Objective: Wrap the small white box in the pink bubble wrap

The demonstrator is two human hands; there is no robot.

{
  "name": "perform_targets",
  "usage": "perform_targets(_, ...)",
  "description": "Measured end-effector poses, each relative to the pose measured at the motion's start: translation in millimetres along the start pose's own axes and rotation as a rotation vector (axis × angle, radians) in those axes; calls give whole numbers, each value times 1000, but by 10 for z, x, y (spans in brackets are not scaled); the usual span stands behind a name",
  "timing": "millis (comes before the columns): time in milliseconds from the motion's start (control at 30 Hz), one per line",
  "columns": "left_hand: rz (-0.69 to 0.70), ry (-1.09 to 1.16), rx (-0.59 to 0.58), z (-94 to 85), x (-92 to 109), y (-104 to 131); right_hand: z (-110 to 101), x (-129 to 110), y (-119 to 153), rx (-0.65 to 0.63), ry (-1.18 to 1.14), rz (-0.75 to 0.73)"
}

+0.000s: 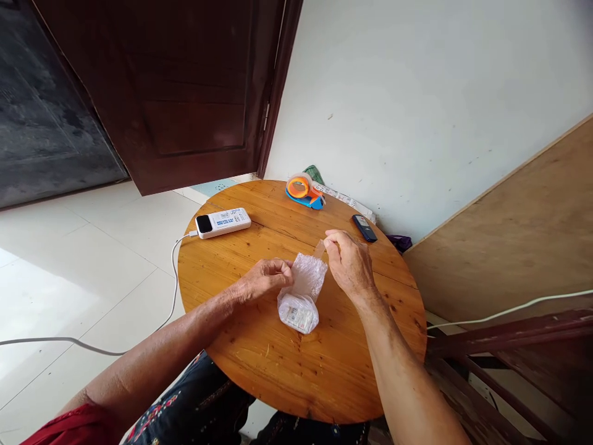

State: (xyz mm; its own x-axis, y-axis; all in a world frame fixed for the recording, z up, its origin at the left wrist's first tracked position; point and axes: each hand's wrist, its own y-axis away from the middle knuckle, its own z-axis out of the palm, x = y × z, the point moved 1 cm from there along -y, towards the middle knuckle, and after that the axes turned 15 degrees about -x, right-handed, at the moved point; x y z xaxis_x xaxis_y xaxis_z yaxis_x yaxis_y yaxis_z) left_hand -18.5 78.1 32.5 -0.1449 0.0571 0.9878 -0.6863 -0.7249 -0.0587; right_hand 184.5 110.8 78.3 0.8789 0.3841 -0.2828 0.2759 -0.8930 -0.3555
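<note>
On the round wooden table (259, 364) lies a sheet of bubble wrap (311, 275), its near end rolled around a small labelled box (297, 317). My left hand (270, 276) pinches the left edge of the wrap between thumb and fingers. Beyond the wrap's far right corner, my right hand (348, 259) holds a short strip of clear tape (319, 249) between thumb and forefinger. The strip's lower end reaches the wrap's edge; whether it is stuck there I cannot tell.
A tape dispenser (304, 190) in orange and blue stands at the table's far edge. At the left lies a white power bank (223, 222) with a cable (175, 278) running off the table. A dark blue handheld device (364, 228) lies at the right, near the wall (417, 111).
</note>
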Motion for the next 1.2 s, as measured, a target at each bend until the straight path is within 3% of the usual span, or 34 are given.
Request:
perform_targets(100, -41, 48, -48, 27, -18, -2, 11, 56, -79, 7, -4, 28)
perform_targets(233, -102, 188, -17, 49, -77, -21, 27, 122, -188, 23, -31, 58)
perform_targets(367, -66, 238, -13, 61, -128, -67, 39, 172, -239, 26, -99, 58)
perform_targets(567, -10, 275, -24, 73, -132, -113, -125, 4, 76, 159, -201, 181)
perform_targets(700, 33, 293, -41, 86, -108, -105, -43, -226, 357, -66, -231, 211)
perform_targets(833, 73, 322, -47, 95, -98, -83, 229, -298, 428, -122, -250, 252)
perform_targets(1033, 81, 332, -39, 82, -96, -79, 422, -131, 444, -89, -592, 264)
perform_targets(1200, 133, 344, 90, 15, -66, -105, 415, 69, 499, 114, -1071, 421)
